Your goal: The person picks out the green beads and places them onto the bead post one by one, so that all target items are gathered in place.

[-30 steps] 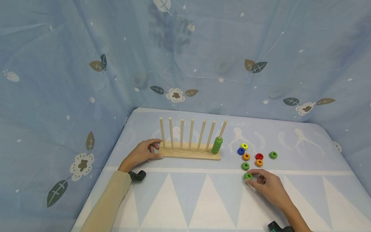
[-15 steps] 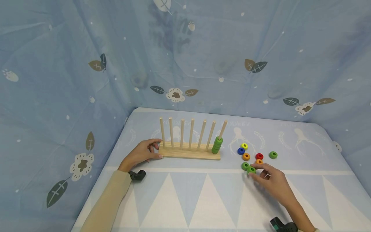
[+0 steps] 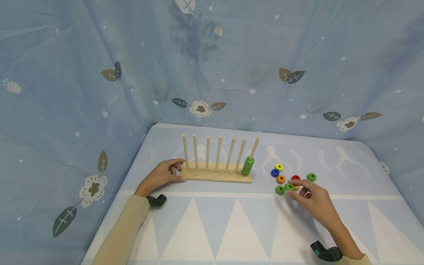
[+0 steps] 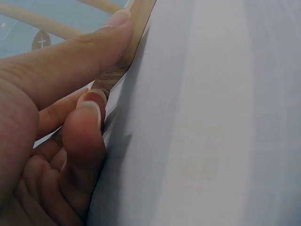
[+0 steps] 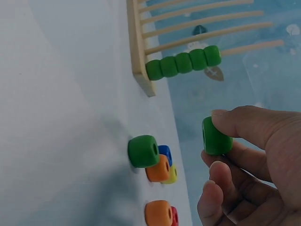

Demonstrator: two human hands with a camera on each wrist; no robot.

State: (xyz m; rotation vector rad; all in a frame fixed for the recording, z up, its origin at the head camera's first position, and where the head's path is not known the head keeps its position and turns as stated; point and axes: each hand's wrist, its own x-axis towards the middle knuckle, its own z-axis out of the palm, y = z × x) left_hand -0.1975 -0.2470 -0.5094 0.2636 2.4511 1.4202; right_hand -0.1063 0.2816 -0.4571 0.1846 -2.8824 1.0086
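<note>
Over the right side of the worktop (image 3: pixel 218 213), I have a green bead (image 3: pixel 289 187) pinched between the thumb and fingers of the right hand (image 3: pixel 316 206), raised just right of a loose green bead (image 3: pixel 279 190). I judge it light, hard and slightly slippery, best held by its rounded side, hole clear. That arm reaches in from near right; from near left, the left hand (image 3: pixel 162 173) grips the wooden stand (image 3: pixel 215 177) at its left end.
</note>
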